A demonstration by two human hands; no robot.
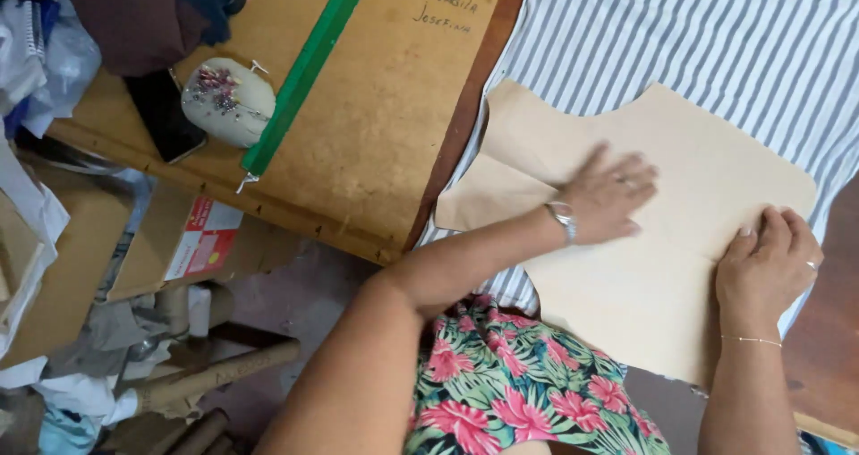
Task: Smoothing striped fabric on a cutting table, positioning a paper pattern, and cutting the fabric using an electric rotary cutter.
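Nearest to me, at six o'clock, I see the flowered top (514,392) of the person wearing the camera, both forearms reaching up from it. My right hand (762,263) lies at about four o'clock, palm down with the fingers together, pressing flat on the tan paper pattern (667,195); it grips nothing. My left hand (610,195) sits just past it toward the middle, fingers spread wide and flat on the same sheet, a watch (562,218) on its wrist. The two hands are apart, with a strip of bare paper between them.

The paper pattern lies spread on the striped cloth (680,34), which covers the table from the centre out to one and two o'clock. One flap of the paper at the left hand's nine o'clock looks folded or overlapped, though I cannot tell which from here.

Farther out, at eleven o'clock, a bare wooden board (385,106) carries a green ruler (304,70) lying slantwise. Just beside the ruler, at ten o'clock, sits a pale pincushion (231,102) stuck with pins, touching a dark phone (161,115). Cardboard rolls (210,379) and paper scraps clutter the floor at eight o'clock.
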